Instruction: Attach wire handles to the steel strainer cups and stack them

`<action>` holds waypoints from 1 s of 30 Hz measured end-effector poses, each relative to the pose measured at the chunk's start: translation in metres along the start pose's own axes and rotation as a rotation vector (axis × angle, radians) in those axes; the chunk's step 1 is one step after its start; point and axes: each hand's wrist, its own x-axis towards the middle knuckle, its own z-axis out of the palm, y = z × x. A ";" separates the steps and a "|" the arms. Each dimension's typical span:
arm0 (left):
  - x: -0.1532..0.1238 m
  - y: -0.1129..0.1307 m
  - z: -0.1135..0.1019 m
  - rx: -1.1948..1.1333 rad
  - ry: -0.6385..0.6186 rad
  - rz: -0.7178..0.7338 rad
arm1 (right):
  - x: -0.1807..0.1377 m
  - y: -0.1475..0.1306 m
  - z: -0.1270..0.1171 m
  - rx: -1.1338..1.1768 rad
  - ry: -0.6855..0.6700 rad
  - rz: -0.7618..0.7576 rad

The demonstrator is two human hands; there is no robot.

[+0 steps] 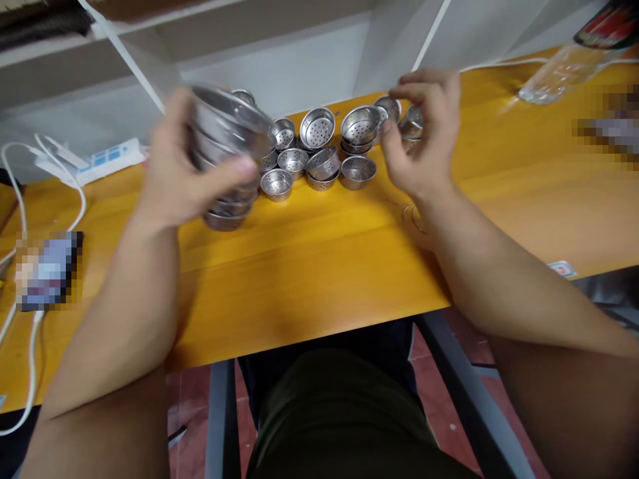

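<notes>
My left hand (174, 169) is wrapped round a stack of shiny metal cups (224, 123), raised in front of the shelf and smeared by motion. The thumb presses on the near side of the stack. My right hand (429, 136) is open, its thumb and curled fingers apart, beside the right end of a group of small perforated metal cups (317, 130). A cup (412, 123) shows in the gap behind its fingers; whether they touch cannot be told. Several cups in the group are piled on others, some tilted, and one cup (358, 172) sits upright at the front.
The cups stand on a yellow wooden desk (309, 266) against a grey shelf unit (279, 60). To the left are a white power strip (110, 159), white cables and a phone (50, 269). A clear plastic bottle (554, 73) stands at the back right. Thin wire loops (414, 218) lie near my right wrist.
</notes>
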 end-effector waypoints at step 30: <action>-0.072 0.002 0.119 0.265 -0.285 0.012 | -0.041 -0.050 0.061 0.620 -0.478 0.108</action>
